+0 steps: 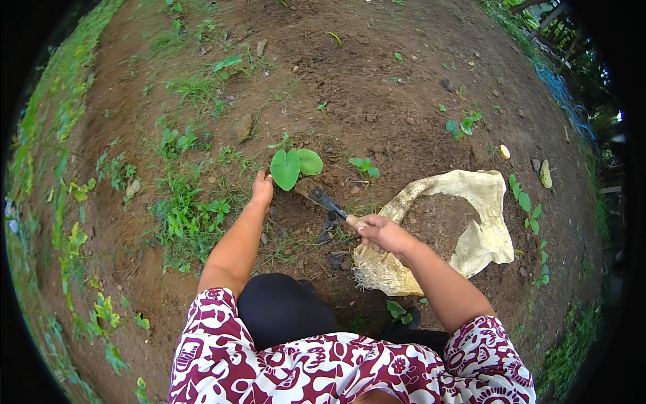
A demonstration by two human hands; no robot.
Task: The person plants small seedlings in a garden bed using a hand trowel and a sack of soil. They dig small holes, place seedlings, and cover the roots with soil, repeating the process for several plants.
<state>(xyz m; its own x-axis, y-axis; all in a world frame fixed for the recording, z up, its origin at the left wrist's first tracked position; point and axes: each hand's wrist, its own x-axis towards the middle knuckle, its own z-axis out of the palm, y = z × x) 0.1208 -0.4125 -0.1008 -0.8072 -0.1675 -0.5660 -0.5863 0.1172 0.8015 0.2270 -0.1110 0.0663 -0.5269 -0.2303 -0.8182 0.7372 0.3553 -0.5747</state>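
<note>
My right hand [381, 233] grips the wooden handle of a hand trowel [329, 202], whose dark metal blade points up and left to the soil beside a young broad-leaved plant [285, 169]. The blade's tip seems to lie in or on loose soil near the base of that plant. My left hand [262, 189] is just left of the plant's larger leaf, low to the ground, with its fingers partly hidden; whether it holds anything cannot be told. Below the trowel lie scraps of dark plastic [328, 228].
A pale woven sack [484, 237] lies curved on the soil at the right, partly under my right forearm. Weeds and grass [184, 217] grow left of my left arm. Small seedlings [364, 166] and stones dot the ground. Blue netting or cord [562, 96] lies at the upper right edge.
</note>
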